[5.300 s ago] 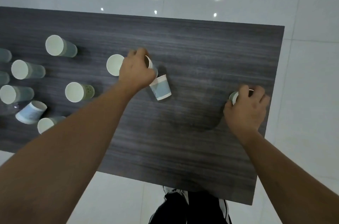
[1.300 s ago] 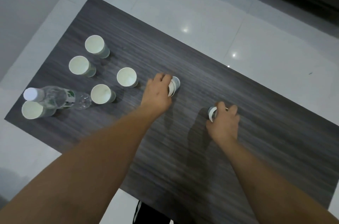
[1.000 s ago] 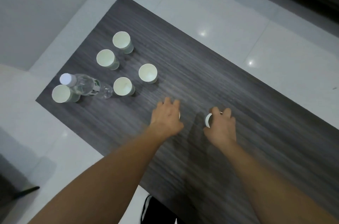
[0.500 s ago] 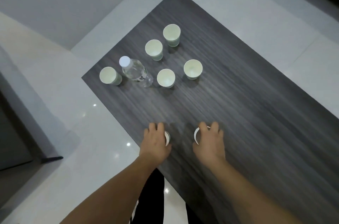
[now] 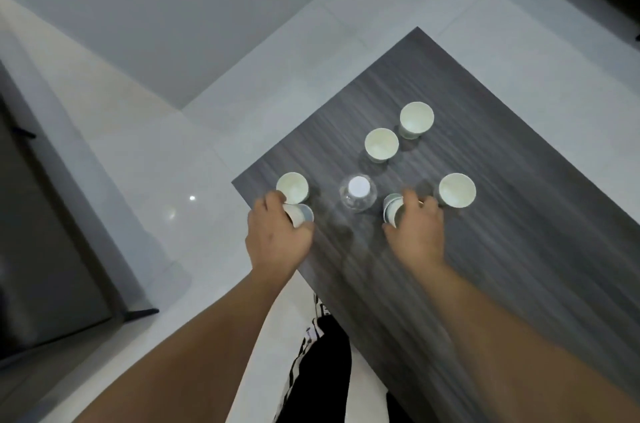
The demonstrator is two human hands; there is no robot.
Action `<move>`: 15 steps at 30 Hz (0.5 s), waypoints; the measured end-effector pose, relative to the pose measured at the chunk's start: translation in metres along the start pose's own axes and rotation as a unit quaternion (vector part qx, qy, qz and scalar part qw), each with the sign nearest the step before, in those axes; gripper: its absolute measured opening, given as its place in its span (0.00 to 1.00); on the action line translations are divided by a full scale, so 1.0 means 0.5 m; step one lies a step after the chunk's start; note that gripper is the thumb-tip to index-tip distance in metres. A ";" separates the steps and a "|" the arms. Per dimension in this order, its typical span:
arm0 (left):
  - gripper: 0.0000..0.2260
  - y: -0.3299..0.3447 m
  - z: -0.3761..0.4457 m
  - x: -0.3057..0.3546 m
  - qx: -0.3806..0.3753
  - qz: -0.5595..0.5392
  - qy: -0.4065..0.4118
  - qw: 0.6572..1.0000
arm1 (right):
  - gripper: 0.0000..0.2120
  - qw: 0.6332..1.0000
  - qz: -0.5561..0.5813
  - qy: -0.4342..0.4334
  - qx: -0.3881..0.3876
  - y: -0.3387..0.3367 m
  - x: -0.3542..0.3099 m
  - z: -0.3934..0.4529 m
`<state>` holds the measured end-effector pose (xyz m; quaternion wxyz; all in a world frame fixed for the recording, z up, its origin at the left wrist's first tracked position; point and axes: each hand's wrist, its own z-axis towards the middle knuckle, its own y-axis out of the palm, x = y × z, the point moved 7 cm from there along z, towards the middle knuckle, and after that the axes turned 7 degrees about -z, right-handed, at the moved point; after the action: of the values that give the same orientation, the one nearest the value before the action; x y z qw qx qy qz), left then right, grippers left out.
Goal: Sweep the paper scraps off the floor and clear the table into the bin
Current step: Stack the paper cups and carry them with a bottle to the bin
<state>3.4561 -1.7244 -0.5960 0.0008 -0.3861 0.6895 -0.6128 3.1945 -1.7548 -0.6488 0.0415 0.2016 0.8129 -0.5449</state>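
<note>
Clearing is under way but, as I judge it, far from finished: four paper cups stand upright on the dark wood-grain surface, none of them in hand, along with a clear plastic bottle with a white cap. No bin and no paper scraps show in this view (so the sweeping cannot be judged).

The left hand curls round a small stack of cups held on its side, with one standing cup just beyond its fingertips. The right hand likewise grips a nested stack, another cup just to its right. The bottle stands between the two hands; two more cups sit farther off beyond the right hand.
</note>
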 end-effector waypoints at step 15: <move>0.25 0.114 0.156 -0.035 -0.147 0.045 0.011 0.988 | 0.33 0.944 0.226 0.093 0.221 -0.052 0.009 0.000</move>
<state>3.4749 -1.7837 -0.6720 -0.0362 -0.3433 0.7890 -0.5083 3.1804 -1.7617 -0.6273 0.0423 0.4341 0.6053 -0.6658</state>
